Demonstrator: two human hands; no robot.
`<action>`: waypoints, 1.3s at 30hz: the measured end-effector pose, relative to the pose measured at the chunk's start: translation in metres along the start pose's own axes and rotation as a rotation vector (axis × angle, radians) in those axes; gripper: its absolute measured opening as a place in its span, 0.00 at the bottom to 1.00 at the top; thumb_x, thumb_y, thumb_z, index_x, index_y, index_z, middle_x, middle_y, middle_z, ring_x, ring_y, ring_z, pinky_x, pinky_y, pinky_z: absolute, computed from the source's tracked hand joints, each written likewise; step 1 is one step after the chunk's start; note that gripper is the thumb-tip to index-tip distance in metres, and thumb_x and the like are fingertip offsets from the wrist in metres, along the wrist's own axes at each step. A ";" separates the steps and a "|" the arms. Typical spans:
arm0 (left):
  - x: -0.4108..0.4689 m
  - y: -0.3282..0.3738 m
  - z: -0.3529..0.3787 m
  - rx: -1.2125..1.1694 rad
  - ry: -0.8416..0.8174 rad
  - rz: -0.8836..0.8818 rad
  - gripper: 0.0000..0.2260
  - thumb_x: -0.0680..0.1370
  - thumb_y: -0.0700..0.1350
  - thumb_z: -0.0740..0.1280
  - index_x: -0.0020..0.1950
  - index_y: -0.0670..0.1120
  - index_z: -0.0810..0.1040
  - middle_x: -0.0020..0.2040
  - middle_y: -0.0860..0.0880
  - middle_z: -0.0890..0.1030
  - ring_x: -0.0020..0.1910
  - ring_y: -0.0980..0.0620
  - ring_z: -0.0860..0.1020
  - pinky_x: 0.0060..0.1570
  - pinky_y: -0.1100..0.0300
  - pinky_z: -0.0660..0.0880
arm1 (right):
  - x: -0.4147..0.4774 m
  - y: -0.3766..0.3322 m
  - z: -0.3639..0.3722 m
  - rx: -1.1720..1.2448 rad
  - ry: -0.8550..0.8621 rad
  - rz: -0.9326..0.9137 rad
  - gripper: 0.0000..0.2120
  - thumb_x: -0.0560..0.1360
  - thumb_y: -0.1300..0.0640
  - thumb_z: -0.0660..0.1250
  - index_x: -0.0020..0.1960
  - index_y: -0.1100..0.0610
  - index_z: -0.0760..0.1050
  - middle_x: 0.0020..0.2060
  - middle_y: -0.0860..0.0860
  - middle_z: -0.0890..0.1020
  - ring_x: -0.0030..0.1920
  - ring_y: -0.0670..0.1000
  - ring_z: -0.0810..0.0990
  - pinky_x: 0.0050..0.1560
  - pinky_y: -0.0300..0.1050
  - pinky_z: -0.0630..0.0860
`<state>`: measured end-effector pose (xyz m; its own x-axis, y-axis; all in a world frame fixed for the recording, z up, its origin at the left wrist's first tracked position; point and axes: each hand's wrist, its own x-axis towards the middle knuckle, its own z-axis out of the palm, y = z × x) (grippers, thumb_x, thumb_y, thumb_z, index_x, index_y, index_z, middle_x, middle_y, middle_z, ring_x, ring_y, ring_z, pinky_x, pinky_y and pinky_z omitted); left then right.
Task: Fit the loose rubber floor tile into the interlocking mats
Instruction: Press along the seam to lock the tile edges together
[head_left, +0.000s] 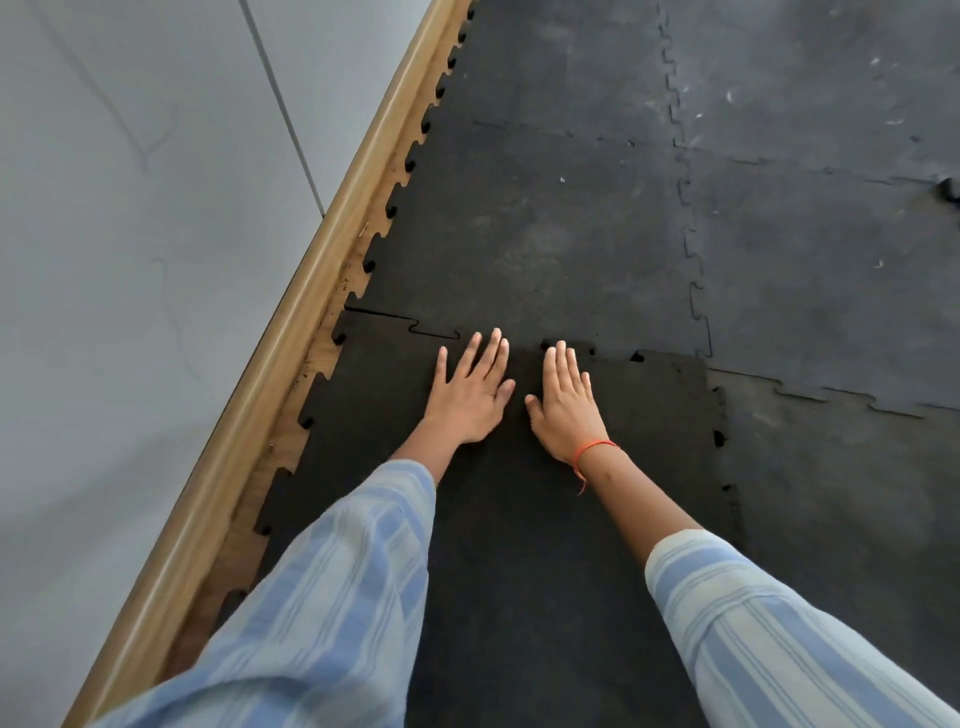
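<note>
- Head view: the loose tile (519, 519) lies flat on the floor directly under both hands, its long axis running from the person toward the seam (431, 332) with the mat ahead (545, 234).
- Left hand (470, 392): flat, fingers spread, palm down on the loose tile just short of the seam; it grips nothing.
- Right hand (566, 400): flat, fingers together, palm down beside the left hand, also gripping nothing. A red thread (595, 447) circles its wrist.
- Seam condition: left of the hands the tabs appear nearly seated, with a thin dark gap showing. Right of the hands, small open holes (636, 356) remain, so that portion looks unseated.
- Key relation: the unseated teeth lie just beyond the fingertips and to the right of them; the right hand is nearer.
- Right edge of the loose tile (719, 436): tabs appear to overlap the neighbouring mat (831, 493) rather than lock into it.
- Left of the loose tile: bare wooden floor (291, 447), a wooden skirting (249, 405), then the grey wall (130, 260). Nothing lies across the seam.
- Judgement: downward pressure along the seam, worked rightward, is likely required.
</note>
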<state>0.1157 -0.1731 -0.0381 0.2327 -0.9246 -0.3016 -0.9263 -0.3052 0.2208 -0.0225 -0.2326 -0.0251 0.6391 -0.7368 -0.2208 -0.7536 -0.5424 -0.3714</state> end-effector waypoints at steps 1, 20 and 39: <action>0.002 0.000 0.002 -0.005 -0.011 -0.020 0.26 0.82 0.56 0.42 0.77 0.51 0.35 0.77 0.55 0.33 0.76 0.53 0.34 0.71 0.42 0.34 | -0.006 0.009 0.001 -0.046 0.049 0.035 0.31 0.81 0.51 0.51 0.76 0.61 0.39 0.77 0.56 0.41 0.76 0.53 0.38 0.75 0.51 0.40; 0.018 0.060 0.017 0.015 0.048 0.071 0.29 0.80 0.62 0.40 0.75 0.53 0.32 0.75 0.55 0.29 0.74 0.53 0.31 0.66 0.32 0.32 | -0.032 0.109 -0.026 -0.160 0.365 0.177 0.30 0.80 0.46 0.49 0.76 0.62 0.49 0.77 0.57 0.51 0.77 0.54 0.46 0.77 0.53 0.44; 0.024 0.054 -0.027 0.016 -0.225 0.122 0.28 0.82 0.57 0.46 0.77 0.51 0.37 0.77 0.56 0.33 0.76 0.54 0.37 0.70 0.34 0.41 | 0.004 0.059 -0.037 -0.254 0.041 -0.158 0.26 0.81 0.55 0.49 0.76 0.59 0.47 0.77 0.54 0.48 0.77 0.50 0.45 0.77 0.50 0.45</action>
<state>0.0788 -0.2179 -0.0084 0.0487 -0.8800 -0.4725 -0.9484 -0.1892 0.2545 -0.0702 -0.2829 -0.0148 0.7488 -0.6479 -0.1400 -0.6629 -0.7316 -0.1595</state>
